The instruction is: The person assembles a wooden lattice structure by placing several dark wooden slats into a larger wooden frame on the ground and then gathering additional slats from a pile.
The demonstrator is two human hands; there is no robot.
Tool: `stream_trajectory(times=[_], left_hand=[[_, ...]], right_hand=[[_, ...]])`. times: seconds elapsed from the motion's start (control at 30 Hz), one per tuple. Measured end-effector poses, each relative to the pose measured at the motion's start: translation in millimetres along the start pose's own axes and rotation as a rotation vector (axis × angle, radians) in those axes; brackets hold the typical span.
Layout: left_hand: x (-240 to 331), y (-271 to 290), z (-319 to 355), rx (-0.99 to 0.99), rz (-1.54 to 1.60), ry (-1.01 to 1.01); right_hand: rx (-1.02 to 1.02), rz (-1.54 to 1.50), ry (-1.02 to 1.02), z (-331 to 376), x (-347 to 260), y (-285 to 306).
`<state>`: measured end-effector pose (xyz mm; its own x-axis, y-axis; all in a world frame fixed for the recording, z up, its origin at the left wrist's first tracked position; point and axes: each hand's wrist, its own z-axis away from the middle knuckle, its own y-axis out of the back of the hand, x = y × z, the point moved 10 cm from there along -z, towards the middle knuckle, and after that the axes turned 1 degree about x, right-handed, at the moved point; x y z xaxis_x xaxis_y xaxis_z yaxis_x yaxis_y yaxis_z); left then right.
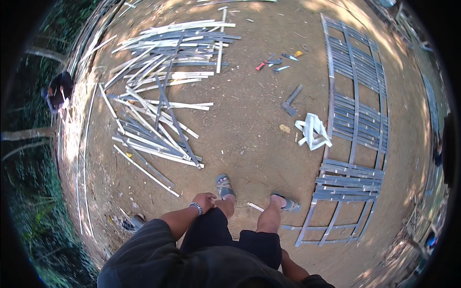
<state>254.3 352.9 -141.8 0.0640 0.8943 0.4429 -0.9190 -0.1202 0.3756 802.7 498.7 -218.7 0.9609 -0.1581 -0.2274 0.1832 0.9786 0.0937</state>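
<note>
My left hand [205,202], with a bracelet at the wrist, hangs beside my left knee. Its fingers look loosely curled, and nothing shows in them. Of my right arm [293,269] only a piece shows at the lower edge; the hand is out of sight. Ahead on the left lies a loose pile of split bamboo strips [163,108], some pale and some dark grey. To the right, a long frame of dark slats [353,187] lies flat on the ground, its slats in separate groups across long rails.
Between pile and frame lie a hatchet [291,102], a white bag [314,132], a red-handled tool [260,66] and knife-like tools [289,56]. Long poles [85,158] run along the left, near a crouching person [58,92] and dense plants. My sandalled feet [224,185] stand on bare earth.
</note>
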Motion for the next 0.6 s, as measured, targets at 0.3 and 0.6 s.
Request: stream_trajectory(times=[0.3,0.6], left_hand=[[-325,29,160,0.443,0.144,0.574],[-211,-150,147,-0.035,0.098,0.305]], right_hand=[[0.105,0.498,0.022,-17,-208,89],[-0.03,0.907,0.001,-19,-378,78]])
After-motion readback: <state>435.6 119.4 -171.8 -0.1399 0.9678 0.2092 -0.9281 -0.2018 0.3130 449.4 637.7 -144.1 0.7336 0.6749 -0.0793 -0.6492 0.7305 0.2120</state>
